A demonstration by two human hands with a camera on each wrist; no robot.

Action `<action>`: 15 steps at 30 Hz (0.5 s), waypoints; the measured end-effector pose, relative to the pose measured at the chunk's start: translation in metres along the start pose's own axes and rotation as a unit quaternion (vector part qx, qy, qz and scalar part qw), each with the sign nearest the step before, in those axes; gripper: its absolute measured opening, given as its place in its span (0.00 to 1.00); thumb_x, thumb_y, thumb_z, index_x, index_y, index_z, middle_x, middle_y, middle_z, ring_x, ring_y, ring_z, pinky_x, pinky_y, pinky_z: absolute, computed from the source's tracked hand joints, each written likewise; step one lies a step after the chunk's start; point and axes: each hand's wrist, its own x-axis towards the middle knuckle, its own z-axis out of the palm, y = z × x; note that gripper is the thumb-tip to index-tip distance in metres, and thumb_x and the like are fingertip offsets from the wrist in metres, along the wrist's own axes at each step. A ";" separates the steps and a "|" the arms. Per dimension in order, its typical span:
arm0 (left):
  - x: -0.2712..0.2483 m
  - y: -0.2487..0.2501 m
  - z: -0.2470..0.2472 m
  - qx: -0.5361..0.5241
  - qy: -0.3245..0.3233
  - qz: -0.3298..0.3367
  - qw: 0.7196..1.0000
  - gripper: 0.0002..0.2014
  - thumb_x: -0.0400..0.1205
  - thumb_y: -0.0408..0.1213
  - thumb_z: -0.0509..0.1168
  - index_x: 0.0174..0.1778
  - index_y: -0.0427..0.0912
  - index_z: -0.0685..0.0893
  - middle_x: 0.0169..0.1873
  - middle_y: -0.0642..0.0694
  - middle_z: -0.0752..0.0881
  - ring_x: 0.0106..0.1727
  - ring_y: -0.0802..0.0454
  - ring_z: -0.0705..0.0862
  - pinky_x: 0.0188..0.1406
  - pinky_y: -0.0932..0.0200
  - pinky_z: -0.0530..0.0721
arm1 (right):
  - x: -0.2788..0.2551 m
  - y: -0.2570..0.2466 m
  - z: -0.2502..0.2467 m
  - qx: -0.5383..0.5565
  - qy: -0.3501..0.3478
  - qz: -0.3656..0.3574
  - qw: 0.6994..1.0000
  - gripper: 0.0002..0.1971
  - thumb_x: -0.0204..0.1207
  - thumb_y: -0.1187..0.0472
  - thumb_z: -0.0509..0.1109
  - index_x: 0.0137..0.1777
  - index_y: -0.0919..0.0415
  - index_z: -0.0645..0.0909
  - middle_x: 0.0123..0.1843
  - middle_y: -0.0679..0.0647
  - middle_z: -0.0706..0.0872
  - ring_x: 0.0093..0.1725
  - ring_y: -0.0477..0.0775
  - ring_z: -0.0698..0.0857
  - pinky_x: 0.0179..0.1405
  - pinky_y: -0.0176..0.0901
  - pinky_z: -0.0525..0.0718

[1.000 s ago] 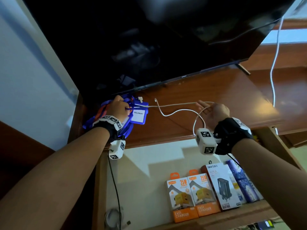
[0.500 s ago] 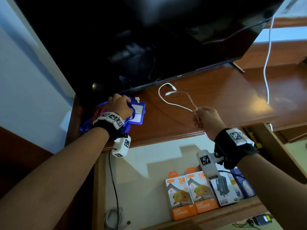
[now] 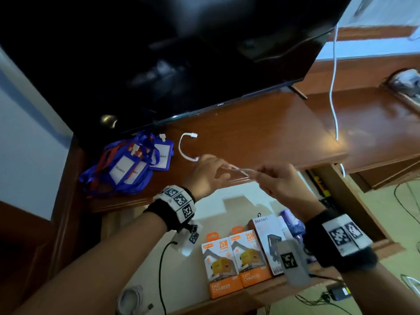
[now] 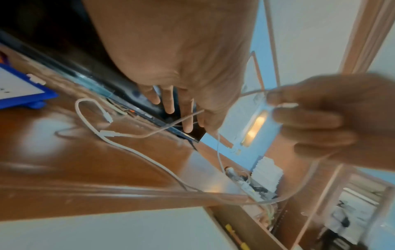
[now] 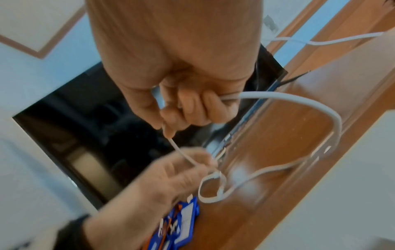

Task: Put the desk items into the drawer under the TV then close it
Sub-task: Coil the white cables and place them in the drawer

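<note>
- Both hands have come together since the earlier frames: the left hand (image 3: 205,172) has let go of the blue badge holders (image 3: 129,164) and crossed over to the white cable (image 3: 185,147), where the right hand (image 3: 276,180) already was.
- Right hand: fingers curled round the cable, which runs through its fist and loops out the far side in the right wrist view.
- Left hand: fingertips meet the strand just beside the right hand; whether they pinch it or only touch it I cannot tell, as that spot is blurred.
- Cable: stretched between the two hands over the front edge of the bench (image 3: 261,133), its free plug end curling on the wood between the hands and the badge holders.
- Badge holders: in a heap on the bench, beside the cable's free end and below the TV (image 3: 181,53).
- Step in hand, as I judge it: gathering the loose cable into a bundle before stowing it.
- Next move likely calls for coiling the slack hand over hand, so no end trails, then lowering it into the drawer (image 3: 136,258) beneath the bench, which stands open with boxed chargers (image 3: 231,260) inside.
</note>
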 end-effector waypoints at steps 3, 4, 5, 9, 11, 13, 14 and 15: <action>-0.003 -0.024 0.015 0.028 0.032 -0.090 0.995 0.09 0.82 0.46 0.63 0.49 0.49 0.88 0.48 0.44 0.87 0.56 0.46 0.81 0.56 0.52 0.79 | -0.014 0.001 -0.031 0.084 0.080 0.024 0.993 0.11 0.77 0.68 0.68 0.32 0.63 0.78 0.19 0.50 0.67 0.21 0.48 0.61 0.20 0.37 0.57; -0.006 -0.031 0.021 0.017 0.036 -0.107 0.993 0.09 0.83 0.44 0.63 0.46 0.48 0.88 0.45 0.43 0.88 0.53 0.45 0.83 0.53 0.52 0.80 | -0.017 0.004 -0.039 0.107 0.098 0.037 0.989 0.11 0.77 0.69 0.67 0.32 0.62 0.77 0.19 0.50 0.67 0.21 0.47 0.61 0.20 0.37 0.56; -0.010 -0.034 0.027 -0.006 0.039 -0.119 0.992 0.09 0.83 0.41 0.62 0.44 0.46 0.87 0.44 0.42 0.89 0.50 0.45 0.84 0.50 0.54 0.80 | -0.018 0.008 -0.045 0.124 0.111 0.050 0.985 0.11 0.77 0.70 0.65 0.33 0.63 0.76 0.19 0.51 0.67 0.20 0.47 0.61 0.21 0.37 0.56; -0.022 -0.029 0.042 -0.153 0.066 -0.185 0.969 0.14 0.86 0.35 0.57 0.36 0.42 0.82 0.28 0.47 0.84 0.32 0.53 0.82 0.37 0.57 0.78 | -0.011 0.027 -0.053 0.146 0.136 0.088 0.976 0.05 0.76 0.72 0.64 0.39 0.69 0.77 0.18 0.52 0.69 0.19 0.49 0.62 0.22 0.36 0.57; -0.024 -0.015 0.042 -0.244 0.107 -0.205 0.942 0.16 0.87 0.38 0.56 0.35 0.46 0.81 0.21 0.51 0.75 0.23 0.55 0.75 0.28 0.58 0.72 | -0.009 0.037 -0.052 0.144 0.125 0.097 0.977 0.06 0.75 0.71 0.66 0.37 0.67 0.77 0.18 0.54 0.71 0.20 0.51 0.64 0.20 0.37 0.61; -0.025 0.007 0.035 -0.372 0.138 -0.237 0.887 0.16 0.88 0.40 0.53 0.38 0.44 0.80 0.20 0.53 0.68 0.17 0.60 0.66 0.19 0.63 0.64 | -0.009 0.043 -0.049 0.142 0.106 0.095 0.980 0.08 0.75 0.70 0.69 0.35 0.66 0.76 0.18 0.55 0.72 0.18 0.52 0.65 0.18 0.37 0.64; -0.026 0.019 0.029 -0.439 0.145 -0.258 0.848 0.16 0.89 0.42 0.53 0.39 0.42 0.79 0.20 0.54 0.66 0.16 0.62 0.62 0.16 0.66 0.60 | -0.009 0.045 -0.046 0.143 0.095 0.094 0.981 0.08 0.74 0.70 0.70 0.35 0.66 0.76 0.18 0.55 0.72 0.18 0.51 0.66 0.18 0.37 0.66; -0.028 0.030 0.020 -0.502 0.149 -0.278 0.805 0.15 0.88 0.44 0.53 0.41 0.42 0.79 0.20 0.55 0.64 0.16 0.63 0.59 0.15 0.68 0.57 | -0.010 0.046 -0.044 0.143 0.085 0.095 0.981 0.08 0.74 0.70 0.70 0.36 0.66 0.76 0.18 0.56 0.72 0.17 0.50 0.66 0.17 0.36 0.66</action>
